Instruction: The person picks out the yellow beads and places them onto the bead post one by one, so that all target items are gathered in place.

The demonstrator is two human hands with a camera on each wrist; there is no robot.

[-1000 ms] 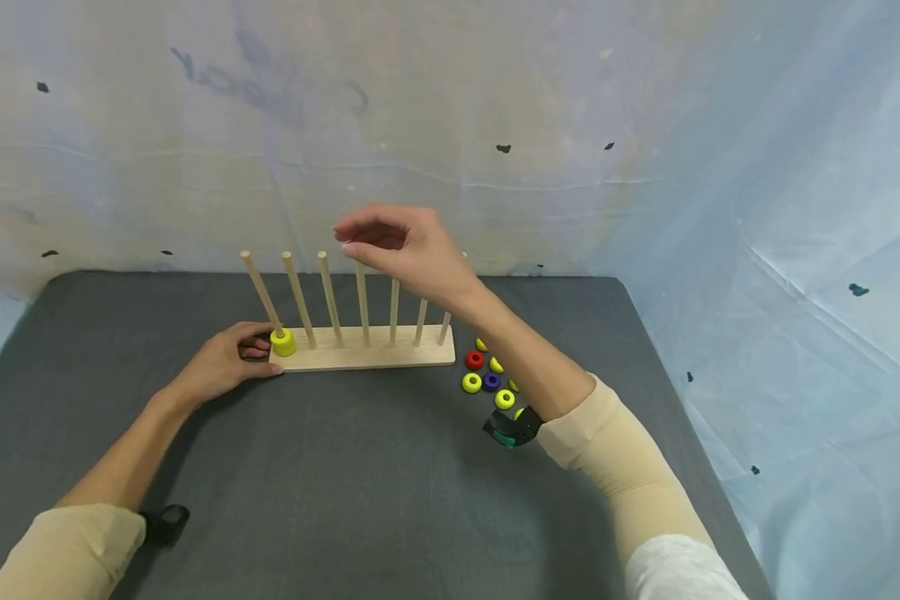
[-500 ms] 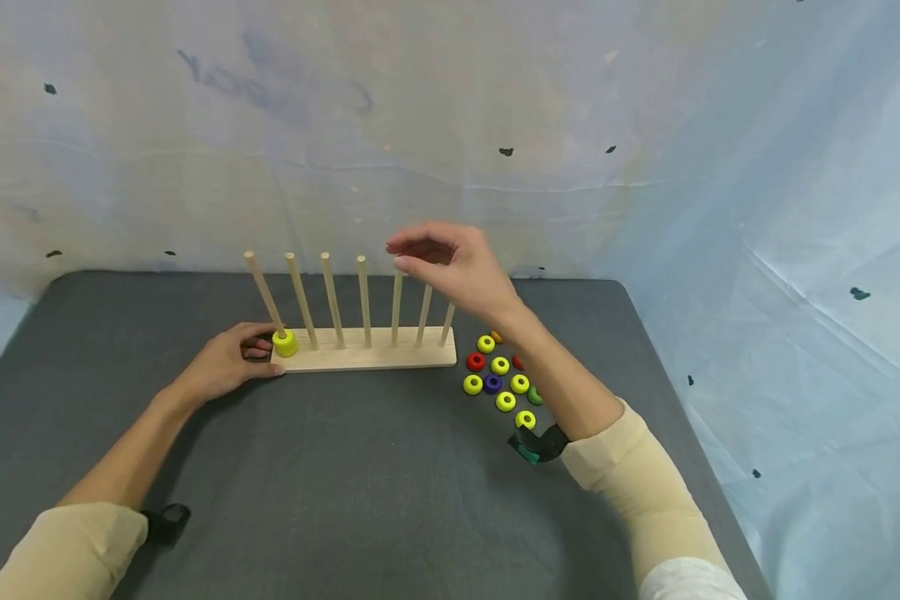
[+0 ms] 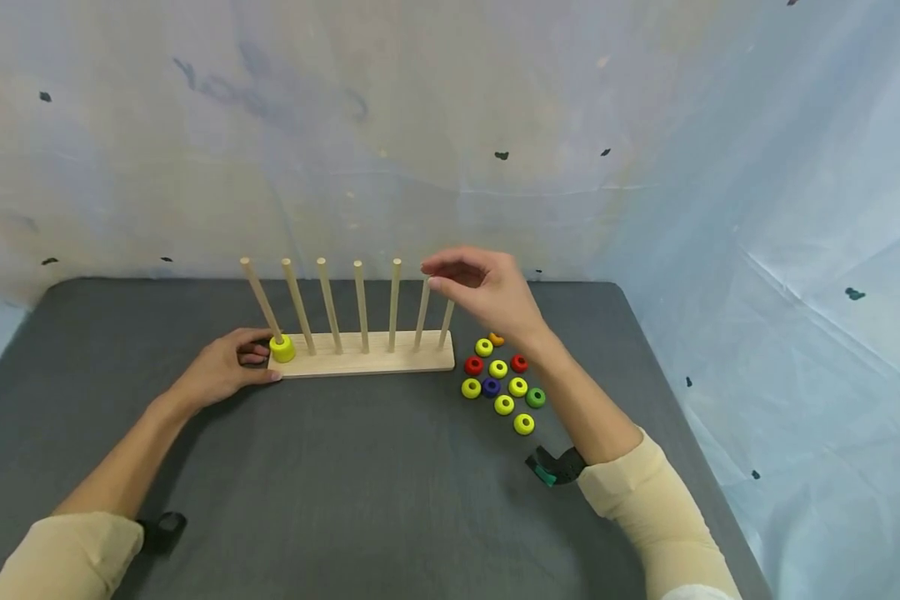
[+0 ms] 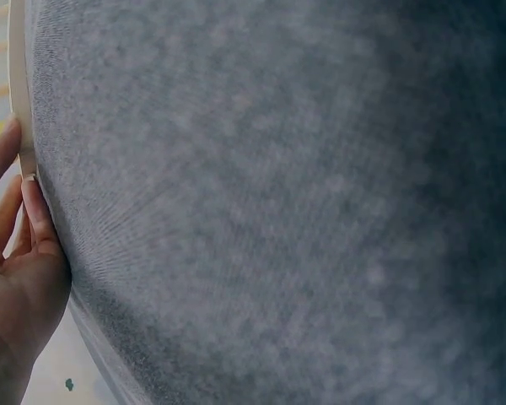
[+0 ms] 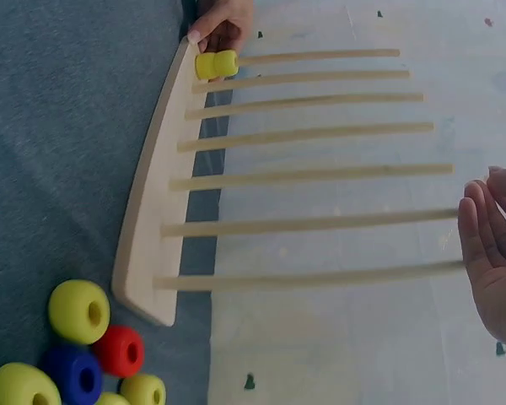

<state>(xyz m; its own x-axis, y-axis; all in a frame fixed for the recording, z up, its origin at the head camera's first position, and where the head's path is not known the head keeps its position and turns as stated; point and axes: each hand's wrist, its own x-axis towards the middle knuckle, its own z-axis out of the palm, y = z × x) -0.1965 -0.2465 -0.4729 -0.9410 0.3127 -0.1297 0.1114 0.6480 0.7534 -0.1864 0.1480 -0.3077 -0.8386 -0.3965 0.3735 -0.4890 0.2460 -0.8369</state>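
Observation:
A wooden peg board (image 3: 367, 353) with a row of several upright pegs stands on the table. Two yellow beads (image 5: 217, 64) are threaded on its leftmost peg, down at the base. My left hand (image 3: 217, 364) grips the board's left end, thumb at the front and fingers behind; the left wrist view shows the thumb and fingers on the board's edge (image 4: 18, 76). Above the rightmost pegs hovers my right hand (image 3: 487, 292), fingers loosely bent, holding nothing. In the right wrist view that right hand (image 5: 496, 253) appears close to the tips of the last two pegs.
Right of the board lie several loose beads: yellow (image 3: 523, 424), red (image 3: 473, 366), blue (image 3: 491, 387), green (image 3: 536, 397) and an orange one (image 3: 497, 339). A dark table (image 3: 345, 492) spreads beneath, with a pale sheet (image 3: 420, 100) hanging behind and to the right.
My right hand has moved right and down, from above the middle pegs to the rightmost ones, exposing more of the loose beads. The left hand keeps its grip on the board.

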